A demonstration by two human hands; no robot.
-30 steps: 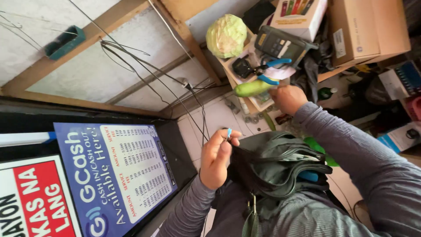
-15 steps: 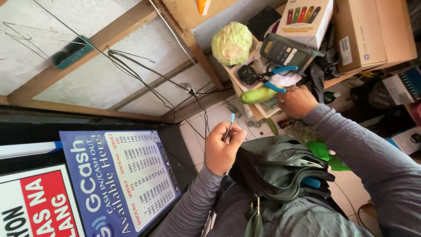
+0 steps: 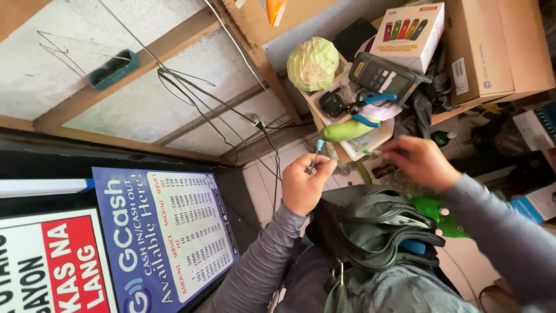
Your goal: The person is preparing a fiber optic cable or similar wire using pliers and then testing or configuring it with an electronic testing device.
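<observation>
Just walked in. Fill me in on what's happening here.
A person in grey sleeves works over a cluttered wooden shelf. The left hand pinches a thin blue-tipped tool upright. The right hand holds something small near a green vegetable, below blue-handled pliers and a cabbage.

Between your hands [image 3: 365,168] you have a short open gap. Just beyond it a crowded tray [image 3: 347,124] blocks the way, with green gourd [image 3: 346,130], blue-handled pliers [image 3: 370,107] and cabbage [image 3: 313,62]. Hanging wires [image 3: 263,130] cross beside your left hand [image 3: 306,184].
</observation>
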